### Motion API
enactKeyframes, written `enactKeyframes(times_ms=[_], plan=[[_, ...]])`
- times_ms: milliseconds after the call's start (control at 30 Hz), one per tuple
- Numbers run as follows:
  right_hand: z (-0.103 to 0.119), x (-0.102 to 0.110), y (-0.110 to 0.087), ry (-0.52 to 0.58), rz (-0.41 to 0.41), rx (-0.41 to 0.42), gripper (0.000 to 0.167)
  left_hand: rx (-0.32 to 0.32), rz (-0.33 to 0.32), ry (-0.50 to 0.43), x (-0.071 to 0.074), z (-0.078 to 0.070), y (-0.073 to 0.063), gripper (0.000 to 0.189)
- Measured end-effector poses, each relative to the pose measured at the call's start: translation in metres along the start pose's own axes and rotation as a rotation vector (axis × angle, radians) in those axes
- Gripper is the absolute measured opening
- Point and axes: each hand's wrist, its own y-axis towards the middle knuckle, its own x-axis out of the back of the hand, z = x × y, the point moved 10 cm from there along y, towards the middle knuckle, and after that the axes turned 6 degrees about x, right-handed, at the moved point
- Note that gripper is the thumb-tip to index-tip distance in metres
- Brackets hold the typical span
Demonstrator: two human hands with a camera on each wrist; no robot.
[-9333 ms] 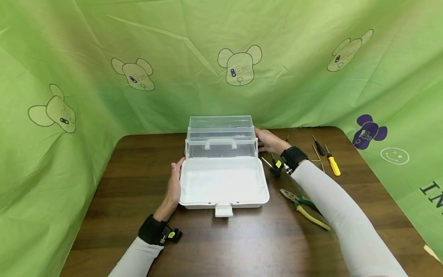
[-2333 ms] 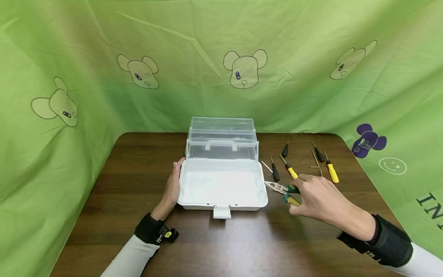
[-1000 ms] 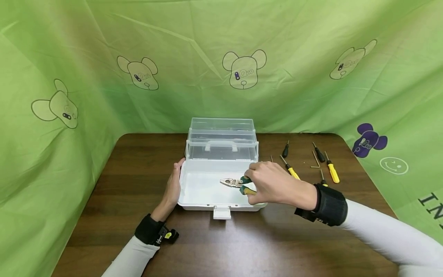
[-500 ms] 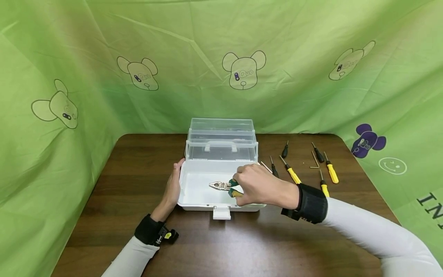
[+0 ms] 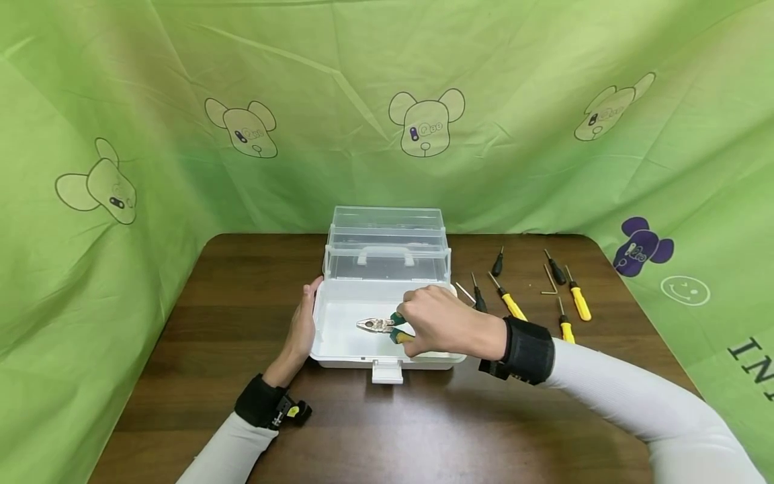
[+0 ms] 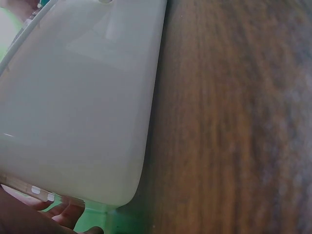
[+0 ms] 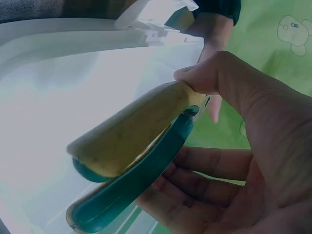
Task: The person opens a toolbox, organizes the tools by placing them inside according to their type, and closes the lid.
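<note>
A white toolbox [image 5: 338,309] stands open on the table, its clear tiered trays [image 5: 387,235] raised at the back. My left hand [image 5: 299,329] holds the toolbox at its left side; in the left wrist view its fingers [image 6: 68,212] bend round the box's rear corner. My right hand [image 5: 447,323] grips combination pliers [image 5: 377,325] by their green and yellow handles. The pliers are over the base compartment, metal nose pointing left. In the right wrist view, the thumb presses the yellow side of one handle [image 7: 131,131]. Whether the pliers touch the floor, I cannot tell.
Right of the toolbox lie several screwdrivers, among them a yellow one [image 5: 579,301] and a black one [image 5: 554,270], plus an L-shaped hex key [image 5: 551,281]. A white latch [image 5: 387,372] juts from the toolbox front. Green cloth [image 5: 302,168] hangs behind the table.
My right hand has gone from the toolbox's right side to the pliers, lifted them off the table and carried them left over the base compartment. The left hand has stayed at the toolbox.
</note>
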Motion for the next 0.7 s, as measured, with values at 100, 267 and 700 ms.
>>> enactKeyframes(times_ms=[100,267,700], plan=[[0.0,-0.005,0.003,0.008,0.009,0.0,0.041,-0.001,-0.002,0.003,0.001,0.001,0.001,0.067],[0.002,-0.013,0.008,0.038,0.023,0.005,0.04,-0.01,-0.007,0.004,0.001,0.002,0.002,0.067],[0.005,-0.032,0.016,0.108,0.077,-0.012,0.039,-0.024,-0.01,-0.006,0.0,0.002,0.003,0.067]])
